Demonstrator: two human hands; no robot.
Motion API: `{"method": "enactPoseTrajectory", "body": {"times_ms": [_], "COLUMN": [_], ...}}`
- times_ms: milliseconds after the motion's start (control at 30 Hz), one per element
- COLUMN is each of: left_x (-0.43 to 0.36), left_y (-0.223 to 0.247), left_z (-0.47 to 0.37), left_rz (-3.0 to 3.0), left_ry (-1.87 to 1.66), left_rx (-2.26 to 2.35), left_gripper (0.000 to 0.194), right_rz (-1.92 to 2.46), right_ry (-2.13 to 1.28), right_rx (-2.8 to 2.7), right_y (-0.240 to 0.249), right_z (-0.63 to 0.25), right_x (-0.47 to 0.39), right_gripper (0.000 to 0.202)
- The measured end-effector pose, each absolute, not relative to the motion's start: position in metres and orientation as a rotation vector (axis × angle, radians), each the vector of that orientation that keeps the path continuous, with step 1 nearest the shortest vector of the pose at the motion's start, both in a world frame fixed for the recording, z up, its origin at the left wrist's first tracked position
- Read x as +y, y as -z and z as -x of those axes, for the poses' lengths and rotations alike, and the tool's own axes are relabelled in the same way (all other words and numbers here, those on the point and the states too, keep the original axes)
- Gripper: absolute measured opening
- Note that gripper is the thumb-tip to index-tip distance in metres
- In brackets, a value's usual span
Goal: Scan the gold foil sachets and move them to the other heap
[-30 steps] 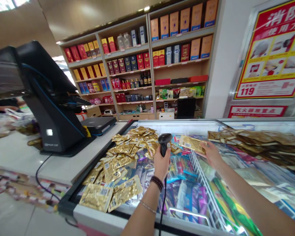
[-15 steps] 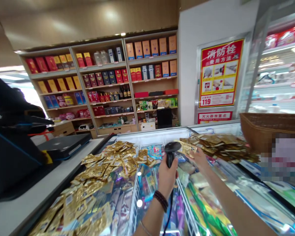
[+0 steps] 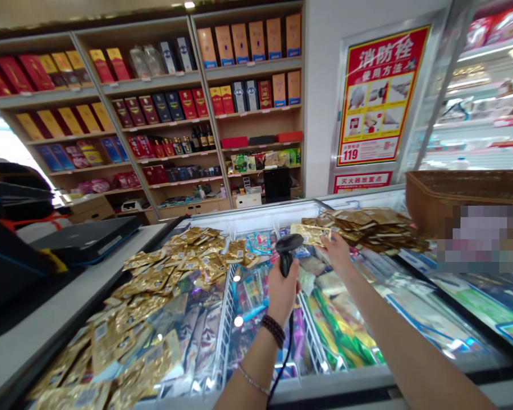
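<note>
My left hand point(image 3: 283, 287), with a dark beaded bracelet at the wrist, is wrapped round the handle of a black handheld scanner point(image 3: 289, 245). A black cable hangs down from it. My right hand point(image 3: 337, 250) pinches the right end of a gold packet point(image 3: 310, 234), just right of the scanner head. Both are above the glass top of a freezer point(image 3: 248, 387). A pile of gold packets point(image 3: 367, 222) lies behind and to the right of my right hand. More gold packets point(image 3: 154, 279) are spread over the left part of the glass.
A brown wicker basket point(image 3: 465, 196) stands at the right on the freezer. At the left is a counter point(image 3: 47, 319) with a flat black device point(image 3: 89, 240). Beyond, shelves point(image 3: 154, 122) hold boxes and bottles. A person's dark sleeve point(image 3: 17, 185) shows at the far left.
The view has tilted down and shifted, so the shelves sit higher and further left. The gold packet now shows more level beside the scanner. Both hands keep their hold.
</note>
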State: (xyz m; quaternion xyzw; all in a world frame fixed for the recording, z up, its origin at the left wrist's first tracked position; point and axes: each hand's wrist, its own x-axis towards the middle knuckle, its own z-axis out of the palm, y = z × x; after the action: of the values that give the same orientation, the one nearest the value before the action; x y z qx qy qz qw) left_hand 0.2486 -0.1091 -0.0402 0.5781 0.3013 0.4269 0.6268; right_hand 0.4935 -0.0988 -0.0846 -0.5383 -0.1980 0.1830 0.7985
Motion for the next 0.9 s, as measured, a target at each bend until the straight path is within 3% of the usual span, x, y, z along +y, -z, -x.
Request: {"method": "enactPoseTrajectory", "body": {"times_ms": [367, 900], "left_x": [-0.1147, -0.1142], "left_y": [0.0456, 0.0457], "left_z": [-0.2491, -0.2461], "left_rz": [-1.361, -1.383], "left_ry": [-0.959, -0.960], "left_rx": [0.720, 0.714], "left_gripper": [0.058, 0.063], "right_rz": [1.135, 1.195], "right_ry": [-0.378, -0.373], "right_rx": [-0.449, -0.467], "right_y": [0.0885, 0.0877], "right_z": [-0.4916, -0.4925], "right_x": [-0.0988, -0.1001], "right_gripper": [0.060, 0.056]}}
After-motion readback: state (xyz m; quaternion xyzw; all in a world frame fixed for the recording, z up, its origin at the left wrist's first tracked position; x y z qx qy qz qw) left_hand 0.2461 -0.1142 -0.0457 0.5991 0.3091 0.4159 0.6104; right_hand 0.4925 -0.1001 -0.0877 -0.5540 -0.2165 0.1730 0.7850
